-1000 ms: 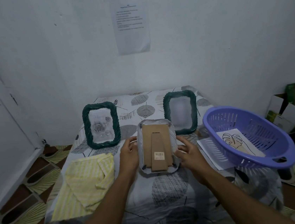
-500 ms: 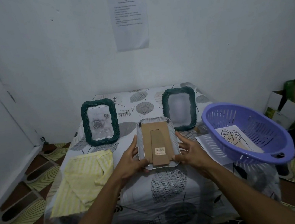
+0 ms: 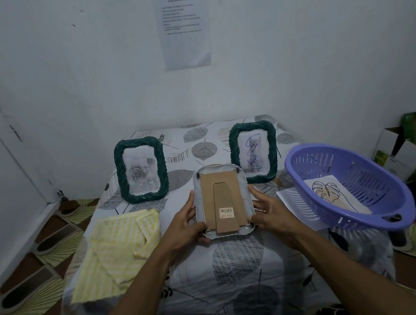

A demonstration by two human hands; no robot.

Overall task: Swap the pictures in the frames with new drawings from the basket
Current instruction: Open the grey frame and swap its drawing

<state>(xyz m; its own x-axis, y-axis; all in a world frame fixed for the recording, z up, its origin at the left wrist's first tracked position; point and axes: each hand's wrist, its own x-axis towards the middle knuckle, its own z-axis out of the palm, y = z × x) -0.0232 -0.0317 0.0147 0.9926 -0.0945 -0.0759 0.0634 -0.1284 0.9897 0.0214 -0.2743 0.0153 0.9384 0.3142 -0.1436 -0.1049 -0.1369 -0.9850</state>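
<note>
Leaf-print table (image 3: pixel 241 278): both hands' fingers clamp white frame (image 3: pixel 223 202) side edges, left hand (image 3: pixel 186 224), right hand (image 3: pixel 273 213).

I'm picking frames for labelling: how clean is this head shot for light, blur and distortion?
Head view: dim, bluish light; wide-angle bending at the edges; the white frame in both hands is sharp, its barcode visible; the wall notice is too small to read.
</note>
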